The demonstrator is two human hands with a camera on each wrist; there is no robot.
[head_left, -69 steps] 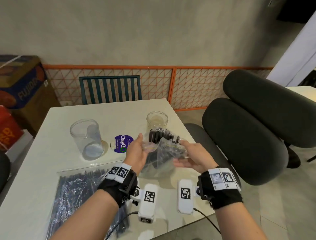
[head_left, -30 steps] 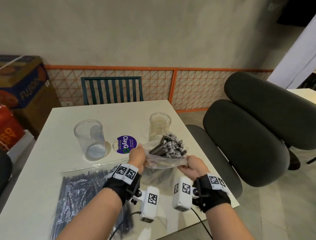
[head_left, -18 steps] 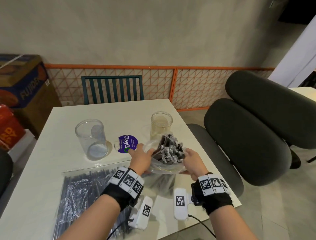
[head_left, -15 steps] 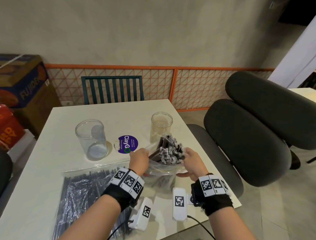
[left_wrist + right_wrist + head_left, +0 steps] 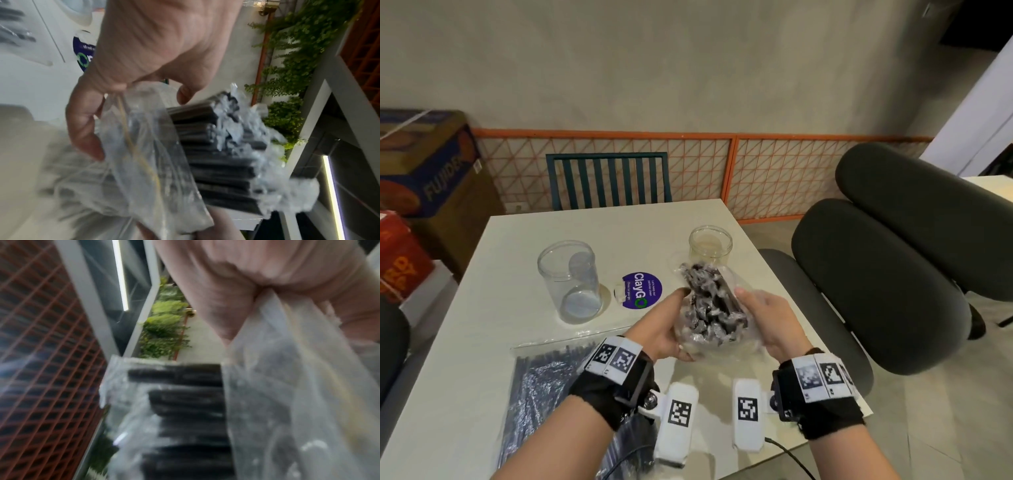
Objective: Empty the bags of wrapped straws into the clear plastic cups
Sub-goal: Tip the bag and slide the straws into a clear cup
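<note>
While scanning from the far left: cardboard boxes [image 5: 431, 171] stacked by the wall, then a flat sealed bag of wrapped straws [image 5: 548, 373] lying on the near left of the white counter [image 5: 493, 342]. Just behind that, a wide clear plastic cup [image 5: 569, 281], upright, nothing in it. Next to it, a round purple ClayGo sticker [image 5: 638, 290] flat on the counter, with a dark teal slatted chair [image 5: 608, 180] tucked in at the far edge.

Middle of the shot, held up above the counter's near right side: opened clear bag [image 5: 690, 337] with a bundle of black wrapped straws [image 5: 710, 306] poking out the mouth, crinkly wrapper ends fanned out on top. Left hand [image 5: 662, 330] curled around the left side of the bag, thumb and fingers gripping plastic, clear enough from the left wrist view [image 5: 144, 56]. Right hand [image 5: 768, 320] cupped around the right side, bunching the plastic too, though blurry in the right wrist view [image 5: 267, 280].

Behind the bundle, a narrower clear cup [image 5: 710, 245], upright near the right edge. Further right, off the counter, black padded chairs [image 5: 893, 274].
</note>
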